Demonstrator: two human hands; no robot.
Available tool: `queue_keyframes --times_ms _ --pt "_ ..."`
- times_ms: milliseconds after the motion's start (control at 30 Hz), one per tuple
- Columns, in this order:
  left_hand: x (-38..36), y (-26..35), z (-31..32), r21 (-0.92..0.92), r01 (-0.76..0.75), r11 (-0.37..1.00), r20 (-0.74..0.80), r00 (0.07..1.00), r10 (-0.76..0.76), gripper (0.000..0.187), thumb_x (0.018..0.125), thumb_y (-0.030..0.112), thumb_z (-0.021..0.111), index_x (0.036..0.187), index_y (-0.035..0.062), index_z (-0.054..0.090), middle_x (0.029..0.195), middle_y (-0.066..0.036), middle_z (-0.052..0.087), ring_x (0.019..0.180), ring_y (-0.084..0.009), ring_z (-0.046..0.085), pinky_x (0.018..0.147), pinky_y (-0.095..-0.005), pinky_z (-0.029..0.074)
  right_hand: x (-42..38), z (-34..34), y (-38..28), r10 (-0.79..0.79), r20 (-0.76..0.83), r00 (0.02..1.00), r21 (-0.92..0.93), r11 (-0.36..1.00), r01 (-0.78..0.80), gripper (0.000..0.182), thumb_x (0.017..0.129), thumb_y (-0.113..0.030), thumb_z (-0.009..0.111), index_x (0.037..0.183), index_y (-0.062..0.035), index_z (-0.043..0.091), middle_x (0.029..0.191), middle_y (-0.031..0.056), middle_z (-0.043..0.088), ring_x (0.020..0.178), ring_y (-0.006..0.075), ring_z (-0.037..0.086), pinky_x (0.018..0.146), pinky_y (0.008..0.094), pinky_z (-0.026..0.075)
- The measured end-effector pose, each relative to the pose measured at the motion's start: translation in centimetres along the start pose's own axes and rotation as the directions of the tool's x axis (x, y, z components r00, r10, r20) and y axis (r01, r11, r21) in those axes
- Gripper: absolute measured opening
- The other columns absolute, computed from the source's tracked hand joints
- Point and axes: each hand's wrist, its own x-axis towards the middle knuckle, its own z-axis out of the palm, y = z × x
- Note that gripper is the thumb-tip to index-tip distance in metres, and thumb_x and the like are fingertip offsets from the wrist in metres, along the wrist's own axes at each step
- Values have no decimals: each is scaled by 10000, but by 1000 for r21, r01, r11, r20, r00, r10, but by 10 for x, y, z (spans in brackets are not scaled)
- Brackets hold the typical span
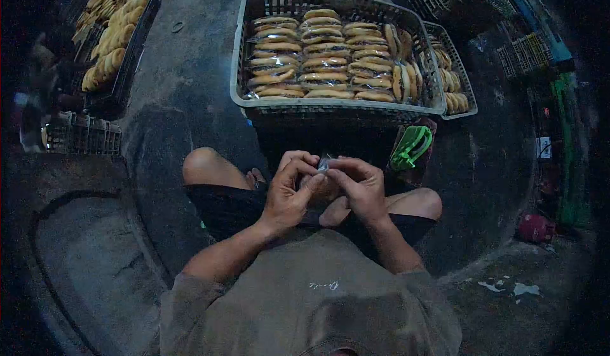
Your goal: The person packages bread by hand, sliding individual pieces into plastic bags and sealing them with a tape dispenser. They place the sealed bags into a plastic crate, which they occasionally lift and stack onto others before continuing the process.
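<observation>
Above my crossed legs, my left hand [291, 191] and my right hand [360, 183] meet with closed fingers. Between their fingertips they pinch the gathered top of a clear plastic bag [324, 163]. A brownish rounded shape shows dimly just below it, partly hidden by my hands. In front of me stands a grey plastic crate [254, 104] with filled bread rolls [325, 64] in clear wrappers, laid in rows. To the right of my hands is a green plastic device with a curved handle [412, 147].
A second crate [467, 112] of wrapped rolls stands behind the first at the right. Unwrapped rolls [114, 48] lie on a dark tray at the left, near another crate [82, 134]. A round reddish object [535, 228] sits at the right edge.
</observation>
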Motion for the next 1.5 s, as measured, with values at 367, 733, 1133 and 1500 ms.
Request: queue_keyframes --times_ms 367,733,1133,1500 --pt "-11 16 -12 197 -76 977 71 995 64 147 895 31 628 1021 9 554 1126 -134 463 1092 -243 536 892 -325 478 -10 -8 12 -421 283 862 -440 741 507 196 778 -80 748 973 -83 730 910 78 583 926 250 609 983 471 426" --pt "-42 -6 -5 -31 689 724 230 710 -666 129 890 91 436 968 18 507 1001 -84 503 961 -176 486 879 -275 368 -48 2 65 414 225 882 245 852 -462 85 887 -129 647 872 -47 634 979 43 580 927 130 566 857 293 438" --pt "-42 -31 17 490 -330 807 365 918 154 365 975 308 517 1231 61 433 1145 -197 491 977 -311 536 828 -433 463 -55 3 68 432 47 901 873 421 -248 56 902 -87 613 899 -89 557 973 32 605 902 133 595 776 293 492" --pt "-16 -29 12 436 -328 838 279 935 220 329 992 351 472 1172 78 438 1198 -190 451 952 -248 534 821 -402 454 68 -303 277 332 -850 410 131 886 -445 372 921 -317 614 1141 -18 596 1001 90 630 820 215 614 702 354 506"
